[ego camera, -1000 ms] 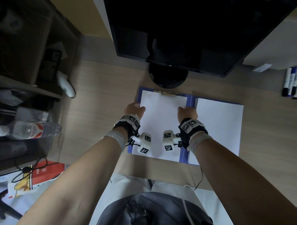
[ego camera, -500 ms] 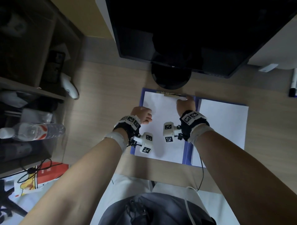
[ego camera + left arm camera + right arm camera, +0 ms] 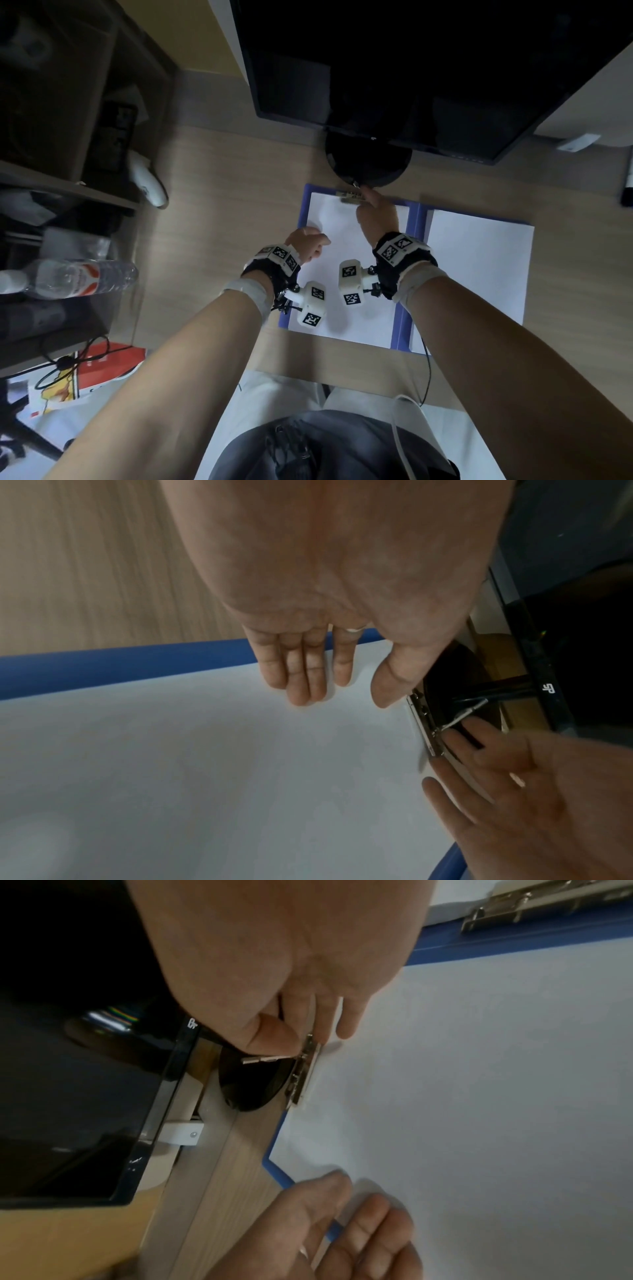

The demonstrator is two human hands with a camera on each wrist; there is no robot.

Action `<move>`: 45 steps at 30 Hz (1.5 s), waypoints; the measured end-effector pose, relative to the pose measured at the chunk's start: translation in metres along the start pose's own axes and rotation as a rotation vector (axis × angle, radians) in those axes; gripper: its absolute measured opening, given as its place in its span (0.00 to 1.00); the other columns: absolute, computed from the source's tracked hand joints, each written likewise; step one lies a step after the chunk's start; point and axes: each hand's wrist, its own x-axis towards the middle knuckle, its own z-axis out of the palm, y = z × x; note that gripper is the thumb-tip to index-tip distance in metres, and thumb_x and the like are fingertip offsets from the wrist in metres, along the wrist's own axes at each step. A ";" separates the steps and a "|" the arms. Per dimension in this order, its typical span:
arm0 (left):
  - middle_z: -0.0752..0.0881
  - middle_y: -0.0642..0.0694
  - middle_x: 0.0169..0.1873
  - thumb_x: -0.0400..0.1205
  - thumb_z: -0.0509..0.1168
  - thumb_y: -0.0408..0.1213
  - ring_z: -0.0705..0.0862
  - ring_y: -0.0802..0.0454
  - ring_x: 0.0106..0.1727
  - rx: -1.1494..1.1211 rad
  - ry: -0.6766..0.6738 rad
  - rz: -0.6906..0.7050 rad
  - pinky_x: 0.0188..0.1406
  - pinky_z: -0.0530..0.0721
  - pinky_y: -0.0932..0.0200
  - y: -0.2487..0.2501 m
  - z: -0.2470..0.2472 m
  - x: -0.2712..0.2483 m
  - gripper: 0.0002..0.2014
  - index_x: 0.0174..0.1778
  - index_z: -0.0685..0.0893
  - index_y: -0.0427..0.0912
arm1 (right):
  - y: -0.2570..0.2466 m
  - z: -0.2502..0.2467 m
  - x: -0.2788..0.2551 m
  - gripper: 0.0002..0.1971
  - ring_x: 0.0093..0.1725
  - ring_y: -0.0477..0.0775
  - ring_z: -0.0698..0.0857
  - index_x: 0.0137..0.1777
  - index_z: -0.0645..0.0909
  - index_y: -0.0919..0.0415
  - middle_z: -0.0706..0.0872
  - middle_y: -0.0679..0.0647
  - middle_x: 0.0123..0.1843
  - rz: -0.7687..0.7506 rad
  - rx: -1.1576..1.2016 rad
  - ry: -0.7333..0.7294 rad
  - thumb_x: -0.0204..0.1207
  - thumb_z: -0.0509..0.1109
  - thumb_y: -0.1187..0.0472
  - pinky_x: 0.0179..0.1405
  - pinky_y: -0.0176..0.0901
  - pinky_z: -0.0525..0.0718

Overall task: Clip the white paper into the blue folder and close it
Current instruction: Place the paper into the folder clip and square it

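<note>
The blue folder [image 3: 416, 240] lies open on the desk, with the white paper [image 3: 342, 233] on its left half. A metal clip [image 3: 347, 198] sits on the paper's top edge. My right hand [image 3: 368, 202] reaches to that clip. In the right wrist view its thumb and fingers pinch the clip's lever [image 3: 267, 1058], which stands raised off the clip [image 3: 303, 1074]. My left hand [image 3: 315, 240] rests on the paper's left side, near the blue edge. In the left wrist view its fingers [image 3: 301, 685] lie straight on the sheet [image 3: 205, 764].
The monitor [image 3: 411, 68] hangs over the desk, its round black base [image 3: 368, 164] just behind the clip. A second white sheet [image 3: 479, 267] covers the folder's right half, and a second clip [image 3: 548, 904] lies by the spine. A water bottle [image 3: 75, 277] lies far left.
My right hand moved from the paper's right edge up to the top clip and took its lever. My left hand left the top left corner and slid slightly down the sheet.
</note>
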 end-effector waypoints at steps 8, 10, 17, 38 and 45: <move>0.76 0.43 0.31 0.82 0.63 0.29 0.74 0.51 0.30 -0.079 0.077 0.019 0.30 0.69 0.62 -0.007 -0.001 -0.001 0.29 0.79 0.62 0.36 | -0.009 0.004 -0.012 0.41 0.83 0.62 0.57 0.86 0.50 0.41 0.60 0.52 0.86 -0.118 -0.618 -0.041 0.74 0.57 0.67 0.82 0.59 0.59; 0.73 0.44 0.29 0.82 0.61 0.27 0.71 0.52 0.28 -0.093 0.071 0.041 0.27 0.66 0.63 -0.007 -0.002 -0.002 0.30 0.80 0.60 0.40 | -0.011 0.007 -0.010 0.41 0.83 0.64 0.57 0.86 0.49 0.40 0.59 0.56 0.85 -0.138 -0.771 -0.032 0.74 0.57 0.66 0.82 0.60 0.57; 0.67 0.47 0.27 0.81 0.60 0.24 0.67 0.58 0.18 -0.079 -0.011 0.073 0.19 0.63 0.67 -0.013 -0.010 -0.002 0.40 0.84 0.47 0.52 | -0.010 0.021 -0.004 0.39 0.84 0.65 0.54 0.86 0.47 0.43 0.56 0.62 0.85 -0.227 -1.109 -0.058 0.75 0.57 0.61 0.82 0.66 0.51; 0.81 0.43 0.58 0.82 0.62 0.39 0.82 0.43 0.55 0.094 0.241 0.002 0.47 0.74 0.56 -0.004 -0.032 -0.028 0.26 0.78 0.69 0.41 | -0.030 0.029 -0.009 0.38 0.79 0.68 0.64 0.85 0.54 0.49 0.62 0.61 0.83 -0.120 -0.838 -0.037 0.75 0.64 0.56 0.75 0.65 0.70; 0.77 0.38 0.36 0.83 0.61 0.39 0.74 0.41 0.32 0.098 0.333 -0.115 0.35 0.72 0.53 -0.004 -0.019 -0.044 0.15 0.43 0.81 0.28 | -0.003 0.014 -0.047 0.39 0.76 0.68 0.64 0.83 0.55 0.59 0.63 0.62 0.79 0.164 -0.613 -0.025 0.75 0.67 0.52 0.68 0.66 0.73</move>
